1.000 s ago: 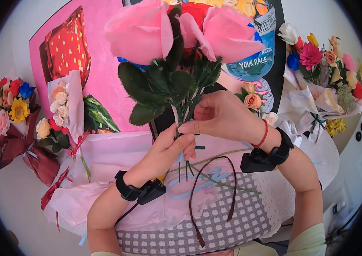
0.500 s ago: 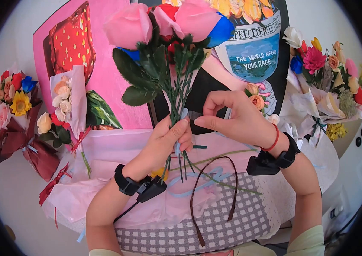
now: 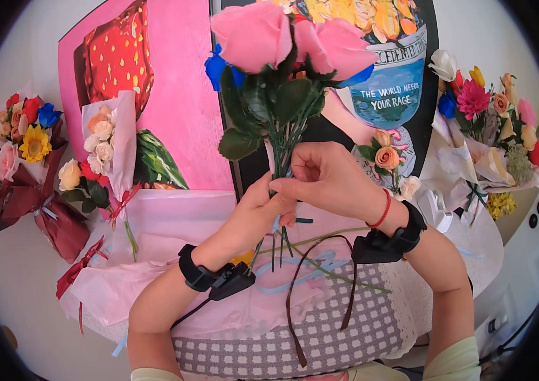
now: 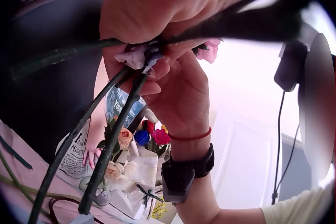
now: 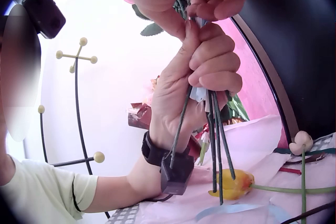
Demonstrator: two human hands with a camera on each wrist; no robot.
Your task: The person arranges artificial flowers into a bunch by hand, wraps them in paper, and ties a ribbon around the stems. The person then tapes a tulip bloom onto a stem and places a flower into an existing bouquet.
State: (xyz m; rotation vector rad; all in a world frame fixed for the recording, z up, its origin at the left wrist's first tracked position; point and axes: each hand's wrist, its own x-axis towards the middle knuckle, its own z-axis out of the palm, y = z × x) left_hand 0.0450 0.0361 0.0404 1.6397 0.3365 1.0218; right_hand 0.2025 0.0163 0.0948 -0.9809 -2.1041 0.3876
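while the left hand (image 3: pixel 262 208) grips the upright stems (image 3: pixel 280 141), fingers curled, the right hand (image 3: pixel 325 178) pinches ribbon (image 4: pixel 153 59) on them, just above, nearer the blooms (image 3: pixel 253 35).

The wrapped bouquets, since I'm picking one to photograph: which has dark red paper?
The far-left bouquet in the head view, with a sunflower; the pink-wrapped bouquet and the pale-wrapped bouquet have lighter paper.

Pink painting (image 3: pixel 184 95), lettered painting (image 3: pixel 384 98) beside it, burgundy-wrapped bouquet (image 3: pixel 47 209), black rack (image 5: pixel 80 113)
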